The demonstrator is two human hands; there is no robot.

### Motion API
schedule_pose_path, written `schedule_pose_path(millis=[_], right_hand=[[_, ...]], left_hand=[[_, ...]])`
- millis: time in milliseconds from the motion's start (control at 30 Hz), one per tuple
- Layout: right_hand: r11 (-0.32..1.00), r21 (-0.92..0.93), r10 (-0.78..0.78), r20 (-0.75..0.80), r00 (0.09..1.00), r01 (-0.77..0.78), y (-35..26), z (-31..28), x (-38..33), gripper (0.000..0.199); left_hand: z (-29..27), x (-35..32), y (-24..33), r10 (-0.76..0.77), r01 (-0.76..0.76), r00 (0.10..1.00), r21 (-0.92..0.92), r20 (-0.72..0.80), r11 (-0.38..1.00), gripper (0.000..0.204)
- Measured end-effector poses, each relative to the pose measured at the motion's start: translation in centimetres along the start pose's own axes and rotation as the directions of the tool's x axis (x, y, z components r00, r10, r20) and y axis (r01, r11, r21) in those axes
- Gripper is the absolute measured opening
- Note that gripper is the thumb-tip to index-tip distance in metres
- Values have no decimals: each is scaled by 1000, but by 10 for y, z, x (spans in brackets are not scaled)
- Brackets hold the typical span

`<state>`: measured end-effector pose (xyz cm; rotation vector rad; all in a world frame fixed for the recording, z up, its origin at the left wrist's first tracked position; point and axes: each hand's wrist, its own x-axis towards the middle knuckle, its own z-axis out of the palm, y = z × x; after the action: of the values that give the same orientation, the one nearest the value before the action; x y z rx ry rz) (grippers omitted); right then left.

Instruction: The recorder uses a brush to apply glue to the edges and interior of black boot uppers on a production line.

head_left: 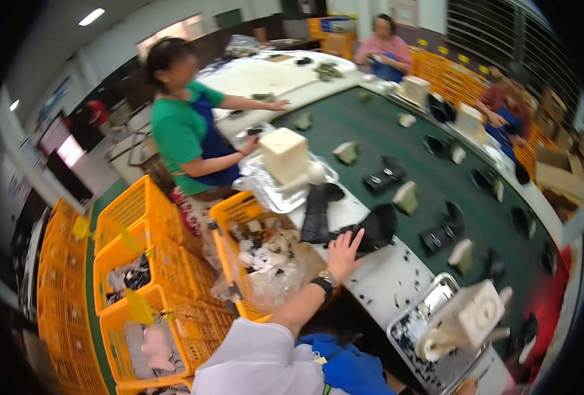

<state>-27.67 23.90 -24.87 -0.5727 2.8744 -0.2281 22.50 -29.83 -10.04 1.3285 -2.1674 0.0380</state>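
My left hand (346,256), with a dark watch on the wrist, reaches forward with fingers stretched out. Its fingertips lie at the near edge of a black boot upper (377,229) on the white table edge (387,273). Another black boot upper (316,214) lies just to the left of it. Only a sliver of my right hand (467,387) shows at the bottom edge, its fingers mostly cut off. Close to it, a metal tray (397,327) holds black scraps and a cream block-shaped stand (466,313).
A green conveyor belt (384,138) carries several black uppers and pale green pieces. Orange crates (140,336) are stacked at left; an orange basket of scraps (222,260) stands beside my forearm. A co-worker in green (180,131) works at left, others across the belt.
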Motion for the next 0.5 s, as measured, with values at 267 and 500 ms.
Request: schedule_pose_path(millis=[267, 500], right_hand=[[819, 481, 149, 350, 925, -314, -95, -83, -46, 33], [855, 461, 94, 310, 946, -236, -2, -12, 19, 40]], left_hand=[[-1, -18, -31, -99, 107, 990, -73, 98, 992, 80], [11, -13, -32, -299, 298, 935, 33, 189, 954, 87]])
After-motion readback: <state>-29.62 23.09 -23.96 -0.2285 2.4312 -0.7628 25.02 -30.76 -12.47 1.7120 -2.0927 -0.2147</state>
